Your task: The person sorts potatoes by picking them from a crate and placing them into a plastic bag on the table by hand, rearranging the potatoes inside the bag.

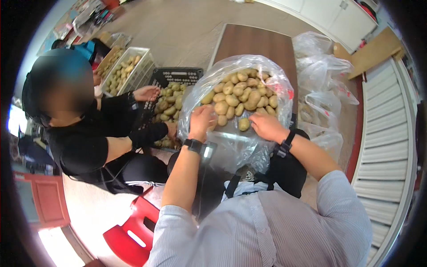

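Reaching hands (267, 128) inside open bag rim (188, 99)

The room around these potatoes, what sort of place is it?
Probably a workroom for sorting or packing potatoes: an open plastic bag of them lies on the table, a black crate holds more, and clear bags stand on the floor.

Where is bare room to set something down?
The brown table is bare beyond the bag of potatoes; so is the floor between the white crate and table. Crowded: around the left hand and right hand, and among the plastic bags at right.
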### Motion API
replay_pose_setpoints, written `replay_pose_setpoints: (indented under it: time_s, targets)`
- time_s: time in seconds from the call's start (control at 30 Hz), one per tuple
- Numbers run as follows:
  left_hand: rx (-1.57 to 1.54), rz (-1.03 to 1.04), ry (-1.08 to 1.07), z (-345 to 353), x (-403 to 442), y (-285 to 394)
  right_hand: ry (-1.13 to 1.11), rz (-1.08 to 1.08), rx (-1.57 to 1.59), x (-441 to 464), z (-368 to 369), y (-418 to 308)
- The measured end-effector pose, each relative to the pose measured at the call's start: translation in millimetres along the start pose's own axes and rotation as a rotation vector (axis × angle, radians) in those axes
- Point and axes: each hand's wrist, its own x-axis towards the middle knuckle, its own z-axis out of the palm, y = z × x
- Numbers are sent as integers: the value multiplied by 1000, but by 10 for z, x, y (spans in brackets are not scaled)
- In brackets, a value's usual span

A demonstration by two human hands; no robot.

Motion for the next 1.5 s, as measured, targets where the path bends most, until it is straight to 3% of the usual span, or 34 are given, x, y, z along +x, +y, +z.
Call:
replay_pose_setpoints:
  time_s: [0.07, 0.27, 0.43, 0.67, 0.8, 0.87, 0.93, 1.0, 1.03, 1.13, 1.17, 1.27, 1.3, 1.4, 1.5]
  targets:
    - [-40, -8, 14, 36, -94, -48, -49, 27, 101, -15, 206, -164]
    - [2, -17, 61, 102, -230, -187, 77, 93, 22, 121, 570, -243]
    - [-77, -44, 16, 186, -217, -228, -60, 154, -81, 226, 841, -155]
    - [-1, -86, -6, 151, -187, -222, -32, 160, -77, 233, 949, 13]
    - [-13, -61, 26, 71, -247, -267, 81, 297, 311, 301, 849, 4]
    - [-7, -63, 19, 120, -231, -284, 196, 274, 347, 344, 795, -64]
    - [34, -68, 12, 178, -200, -269, 25, 608, 983, 420, 501, -365]
    - [96, -78, 13, 207, -227, -271, 53, 564, 1094, 464, 409, -584]
    - [138, -109, -7, 212, -221, -270, 127, 505, 1069, 501, 543, -573]
    - [0, -252, -190, 166, -301, -171, -2, 438, 869, 552, 280, -910]
    - [-51, -273, -183, 173, -343, -140, 238, 103, 731, 584, 508, -798]
    - [-154, -266, -120, 172, -328, -136, 249, 125, 731, 579, 535, -803]
    - [-185, -244, -213, 86, -237, -209, 256, 133, 723, 558, 474, -783]
    - [-293, -255, -222, 6, -171, -185, 187, 197, 727, 525, 378, -720]
    - [-443, -203, -113, -99, -151, -16, 85, 252, 545, 468, 408, -530]
